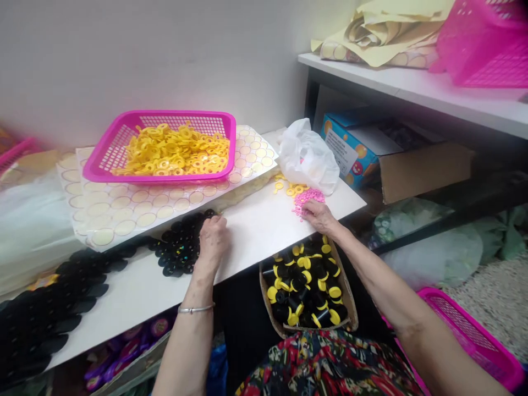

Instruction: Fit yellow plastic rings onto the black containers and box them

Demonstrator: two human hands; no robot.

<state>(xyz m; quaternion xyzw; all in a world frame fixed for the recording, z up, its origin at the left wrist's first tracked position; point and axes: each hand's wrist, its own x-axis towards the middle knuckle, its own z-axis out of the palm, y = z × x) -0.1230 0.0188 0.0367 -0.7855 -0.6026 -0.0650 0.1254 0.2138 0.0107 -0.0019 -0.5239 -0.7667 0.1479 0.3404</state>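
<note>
My left hand [213, 237] is closed, its fingers curled at the right edge of a cluster of round black plastic pieces [175, 250] on the white table. What it grips is hidden behind the knuckles. My right hand [319, 215] pinches at the near side of a heap of small pink pieces [309, 196], its fingertips among them. A few yellow rings with tabs [292, 190] lie just behind that heap. Below the table edge, in front of my body, a cardboard box [350, 302] holds many black cylinders with yellow caps [305, 280].
A pink basket [159, 179] of yellow ringed pieces stands on printed sheets [124, 212] at the back. Rows of black pieces [49, 302] spread along the left. Behind my right hand sit a white plastic bag [309, 157] and an opened blue carton [350, 148], under a shelf [412, 91].
</note>
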